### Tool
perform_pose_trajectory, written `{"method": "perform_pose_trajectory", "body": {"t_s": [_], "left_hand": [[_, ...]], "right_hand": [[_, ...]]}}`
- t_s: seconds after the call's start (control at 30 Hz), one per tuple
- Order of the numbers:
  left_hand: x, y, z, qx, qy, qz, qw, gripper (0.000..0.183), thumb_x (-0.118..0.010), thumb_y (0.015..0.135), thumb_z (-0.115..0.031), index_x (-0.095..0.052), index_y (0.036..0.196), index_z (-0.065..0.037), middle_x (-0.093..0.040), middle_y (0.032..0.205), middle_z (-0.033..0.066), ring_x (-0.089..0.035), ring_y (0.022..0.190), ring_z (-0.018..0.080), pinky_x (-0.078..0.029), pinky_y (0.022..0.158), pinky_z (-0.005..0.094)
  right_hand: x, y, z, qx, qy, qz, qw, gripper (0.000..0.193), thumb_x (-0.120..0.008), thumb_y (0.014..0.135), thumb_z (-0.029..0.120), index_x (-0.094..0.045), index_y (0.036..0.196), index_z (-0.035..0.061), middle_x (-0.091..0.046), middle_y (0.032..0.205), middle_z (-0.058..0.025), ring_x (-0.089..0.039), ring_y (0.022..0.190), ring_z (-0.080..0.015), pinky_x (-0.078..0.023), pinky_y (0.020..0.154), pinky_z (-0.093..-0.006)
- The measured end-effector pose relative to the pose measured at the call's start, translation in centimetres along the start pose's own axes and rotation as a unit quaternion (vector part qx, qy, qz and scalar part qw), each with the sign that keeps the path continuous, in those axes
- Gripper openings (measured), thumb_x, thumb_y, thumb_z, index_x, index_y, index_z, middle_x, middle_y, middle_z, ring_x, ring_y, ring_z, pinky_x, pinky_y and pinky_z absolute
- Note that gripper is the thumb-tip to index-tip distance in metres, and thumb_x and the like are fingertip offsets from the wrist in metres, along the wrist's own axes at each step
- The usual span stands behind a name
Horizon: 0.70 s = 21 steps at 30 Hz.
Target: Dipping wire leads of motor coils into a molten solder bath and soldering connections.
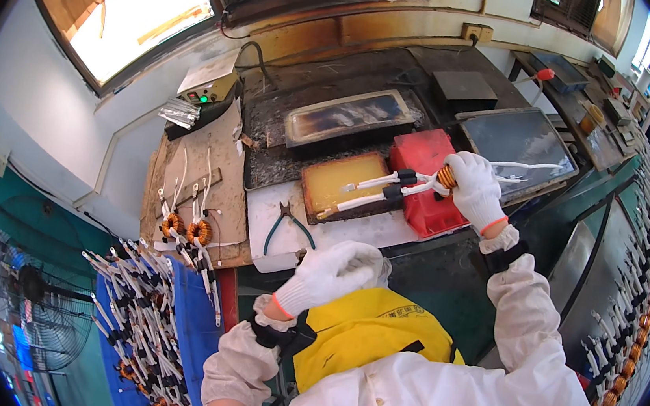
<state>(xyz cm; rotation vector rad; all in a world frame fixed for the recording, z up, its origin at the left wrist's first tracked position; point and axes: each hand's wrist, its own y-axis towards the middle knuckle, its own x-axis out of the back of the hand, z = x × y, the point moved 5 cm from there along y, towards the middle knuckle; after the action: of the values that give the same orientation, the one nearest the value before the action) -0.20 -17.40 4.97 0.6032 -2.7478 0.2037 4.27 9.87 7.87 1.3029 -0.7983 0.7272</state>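
Observation:
My gloved right hand grips a copper-wound ring coil above a red box. From the coil, white-sleeved leads with black bands reach left over a shallow tray of yellowish-brown material. Another pale lead stretches right from beside this hand. In front of my body, my gloved left hand is loosely curled, thumb apart from the fingers, with nothing visible in it. Cutting pliers with teal handles lie on white sheeting just beyond it.
Two coils rest on a board at left. Below them, a blue bin holds many leaded coils. A rectangular metal trough stands behind the yellowish tray. A grey-topped tray is at right, and a long coil row lines the right edge.

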Motion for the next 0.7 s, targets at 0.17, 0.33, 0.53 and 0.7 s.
{"method": "perform_pose_trajectory", "body": {"t_s": [0.17,0.33,0.53,0.7], "left_hand": [[-3.2,2.7,0.8,0.092,-0.288,0.033,0.952,0.033,-0.053,0.094,-0.022,-0.053,0.118,0.001,-0.060,0.108,0.0119,-0.057,0.101,0.0181,-0.046,0.091,0.0316],[-4.6,8.7,5.1,0.066,-0.642,-0.071,0.761,0.035,-0.053,0.094,-0.027,-0.051,0.119,-0.002,-0.059,0.106,0.0114,-0.059,0.094,0.0229,-0.050,0.083,0.0350],[-0.8,11.3,4.5,0.025,-0.552,-0.331,0.765,0.033,-0.051,0.094,-0.033,-0.055,0.114,-0.006,-0.061,0.098,0.0099,-0.059,0.091,0.0204,-0.050,0.080,0.0353],[3.6,13.1,-0.5,0.001,0.062,-0.376,0.924,0.037,-0.051,0.094,-0.032,-0.057,0.114,-0.001,-0.061,0.093,0.0077,-0.058,0.080,0.0131,-0.047,0.070,0.0282]], "right_hand": [[-0.4,0.2,-0.1,-0.041,-0.003,0.032,0.999,0.031,-0.068,0.069,0.011,-0.055,0.096,0.0109,-0.056,0.094,-0.0096,-0.054,0.095,-0.0319,-0.043,0.082,-0.0411],[-0.8,0.6,0.5,-0.031,-0.005,0.040,0.999,0.031,-0.069,0.068,0.012,-0.055,0.096,0.0104,-0.056,0.094,-0.0096,-0.054,0.095,-0.0323,-0.043,0.081,-0.0413],[-1.0,0.6,0.0,-0.034,-0.024,0.047,0.998,0.029,-0.068,0.070,0.014,-0.055,0.095,0.0098,-0.056,0.094,-0.0092,-0.054,0.095,-0.0304,-0.043,0.082,-0.0403],[-2.0,1.3,0.5,-0.010,-0.032,0.018,0.999,0.024,-0.066,0.072,0.016,-0.053,0.092,0.0103,-0.054,0.091,-0.0087,-0.053,0.092,-0.0300,-0.042,0.081,-0.0401]]}}
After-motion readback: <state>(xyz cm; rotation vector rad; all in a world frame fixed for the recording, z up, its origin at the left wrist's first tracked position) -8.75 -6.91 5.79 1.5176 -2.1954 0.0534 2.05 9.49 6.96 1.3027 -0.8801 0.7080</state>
